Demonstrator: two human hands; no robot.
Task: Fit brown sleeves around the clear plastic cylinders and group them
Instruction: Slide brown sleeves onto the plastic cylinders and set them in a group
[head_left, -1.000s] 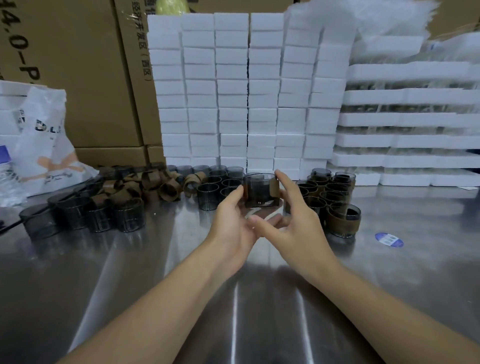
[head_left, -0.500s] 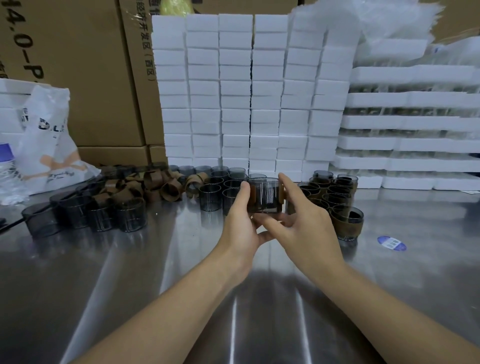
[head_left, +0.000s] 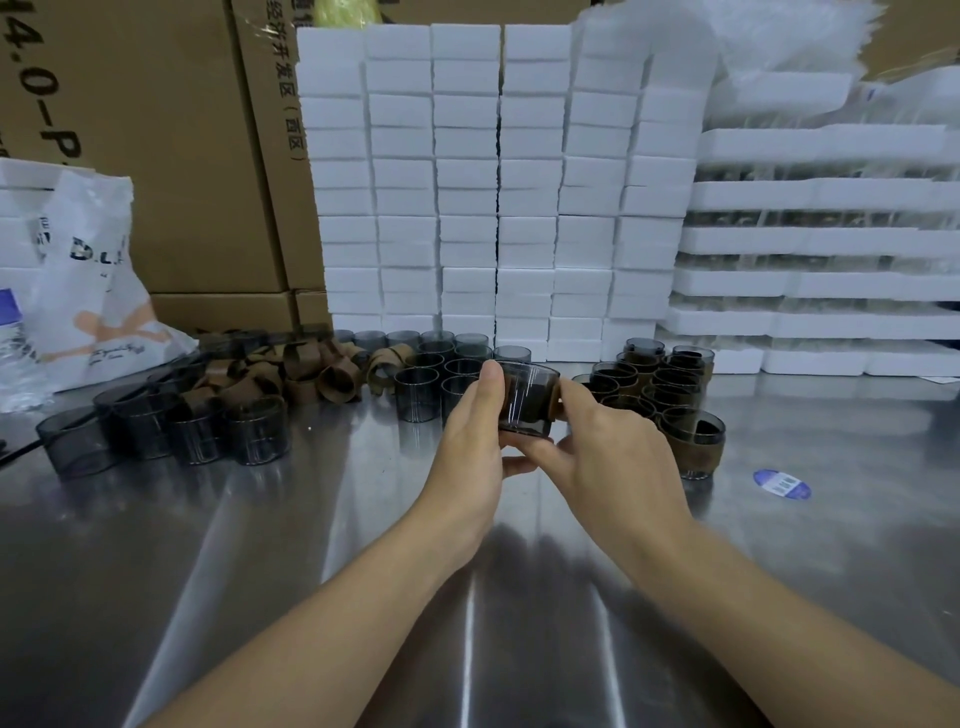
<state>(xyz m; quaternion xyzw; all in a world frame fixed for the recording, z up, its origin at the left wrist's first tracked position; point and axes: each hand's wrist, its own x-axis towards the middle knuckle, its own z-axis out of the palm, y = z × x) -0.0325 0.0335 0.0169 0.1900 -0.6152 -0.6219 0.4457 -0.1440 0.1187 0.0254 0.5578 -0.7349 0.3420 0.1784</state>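
Both hands hold one clear smoky plastic cylinder (head_left: 527, 397) above the steel table, with a brown sleeve around its sides. My left hand (head_left: 470, 436) grips its left side, thumb up along the wall. My right hand (head_left: 605, 452) grips its right side and underside. A loose heap of brown sleeves (head_left: 291, 374) lies at the back left. Bare cylinders (head_left: 197, 431) stand at the left and behind my hands (head_left: 418, 392). Several sleeved cylinders (head_left: 693, 441) stand grouped at the right.
The steel table (head_left: 311, 545) carries a wall of white foam blocks (head_left: 498, 192) behind the cylinders and stacked foam trays (head_left: 821, 280) at the right. Cardboard boxes (head_left: 156, 145) and a white plastic bag (head_left: 93, 296) are at the back left. A blue sticker (head_left: 781, 484) lies right.
Both hands have drawn the cylinder slightly nearer and closed more tightly round it, with the brown sleeve now lying closer against its sides.
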